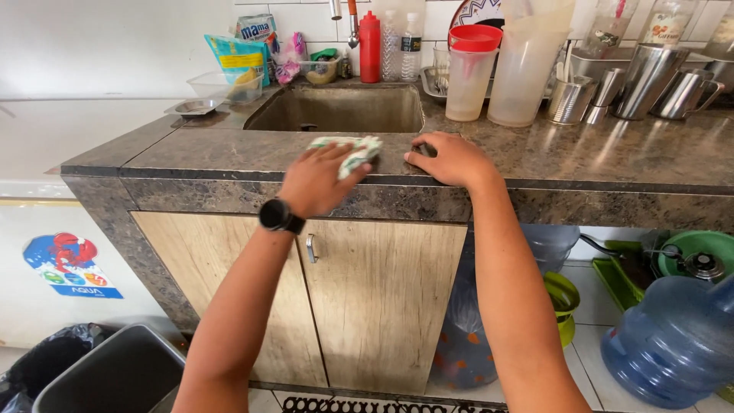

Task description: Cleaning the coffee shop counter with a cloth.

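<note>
1. My left hand (313, 180) presses a green and white cloth (348, 150) flat on the front edge of the desk (581, 157). The fingers are curled over the cloth and grip it, so it cannot slip away on the smooth stone top.
2. The cloth lies just in front of the sink (336, 108), between my two hands.
3. My right hand (451, 159) rests flat on the desk, just beside the cloth. Its fingers are spread and hold nothing. I think it leans there to keep me steady.
4. A black watch (279, 216) sits on my left wrist.
5. Behind the sink stands a red squeeze bottle (370, 47). To its right I see a clear cup with a red lid (470, 70), a big plastic jug (526, 70) and shiny metal cups (648, 78). They stand near the wall, well apart from my hands.
6. Down below, a wooden cabinet door (378, 291) is closed. A big blue water bottle (673, 340) lies on the floor at the right, and a grey bin (115, 375) stands at the left.
</note>
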